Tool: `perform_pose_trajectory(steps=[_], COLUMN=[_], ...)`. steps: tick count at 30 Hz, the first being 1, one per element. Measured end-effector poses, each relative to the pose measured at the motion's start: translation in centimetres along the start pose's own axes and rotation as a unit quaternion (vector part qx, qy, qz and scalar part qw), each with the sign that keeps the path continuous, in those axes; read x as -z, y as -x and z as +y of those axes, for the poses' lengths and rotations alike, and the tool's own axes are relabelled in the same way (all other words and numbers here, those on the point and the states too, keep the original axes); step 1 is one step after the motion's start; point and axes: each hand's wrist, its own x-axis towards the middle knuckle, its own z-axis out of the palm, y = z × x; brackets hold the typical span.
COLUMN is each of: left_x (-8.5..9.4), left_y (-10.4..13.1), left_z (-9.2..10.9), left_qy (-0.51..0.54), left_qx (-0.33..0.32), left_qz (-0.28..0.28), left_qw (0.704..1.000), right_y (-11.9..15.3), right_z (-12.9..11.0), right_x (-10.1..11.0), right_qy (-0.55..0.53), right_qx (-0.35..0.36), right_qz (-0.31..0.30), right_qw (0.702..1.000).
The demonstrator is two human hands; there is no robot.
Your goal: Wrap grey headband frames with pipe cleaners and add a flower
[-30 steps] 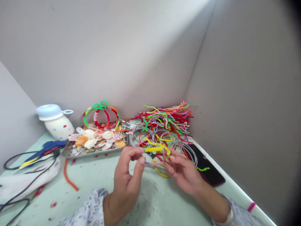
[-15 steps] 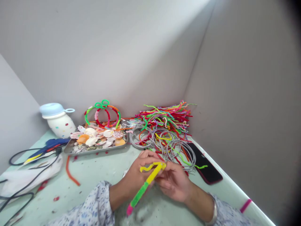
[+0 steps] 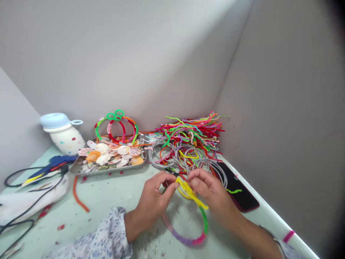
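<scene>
Between my hands hangs a hoop wrapped in pipe cleaners, with green, pink, purple and pale pink stretches. At its top is a yellow pipe cleaner, one loose end slanting down to the right. My left hand pinches the yellow part between thumb and forefinger. Just right of it, my right hand has curled fingers, with thumb and forefinger close together beside the yellow strand. What those fingertips hold, if anything, is hidden. Behind the hands lie grey wire coils.
A metal tray of shells has finished hoops standing on it. A pile of pipe cleaners lies at the back. A phone is on the right; a bottle, pliers and cables are on the left.
The hoop has turned from nearly edge-on to showing its round opening. My right hand has moved up and slightly right; the yellow loose end now points down to the right.
</scene>
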Motion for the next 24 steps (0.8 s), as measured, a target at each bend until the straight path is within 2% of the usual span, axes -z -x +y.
perform_pose_trajectory(steps=[4,6,10,13,17,21,22,24], left_x=[0.0,0.0,-0.1,-0.5,-1.0,-1.1,-1.0,-1.0], left_y=[0.0,-0.1,-0.4,-0.5,-0.3,-0.2,-0.2,-0.3], left_z=[-0.7,-0.9,-1.1,-1.4,-1.7,-1.6,-1.6,-1.8], left_qy=[0.033,0.058,0.098,0.129,0.178,0.240,0.256,0.284], left_qx=[0.018,0.030,0.064,0.101,0.145,0.167,0.172,0.179], left_qz=[0.013,0.013,-0.001,-0.015,-0.061,-0.064,-0.060,-0.059], left_qw=[0.999,0.998,0.993,0.986,0.971,0.954,0.949,0.940], right_y=[0.5,0.2,-1.0,-1.4,-0.7,0.4,0.6,0.6], right_z=[-0.5,0.0,2.0,3.1,3.5,3.7,3.7,3.9], right_x=[-0.5,-0.3,0.2,0.0,-0.6,-0.9,-1.0,-1.1], right_qy=[-0.029,-0.026,0.104,0.193,0.237,0.282,0.284,0.276], right_qx=[-0.019,-0.012,0.056,0.116,0.191,0.327,0.340,0.314], right_qz=[-0.039,-0.031,0.041,0.040,0.035,0.031,0.045,0.085], right_qw=[0.999,0.999,0.992,0.974,0.952,0.902,0.895,0.904])
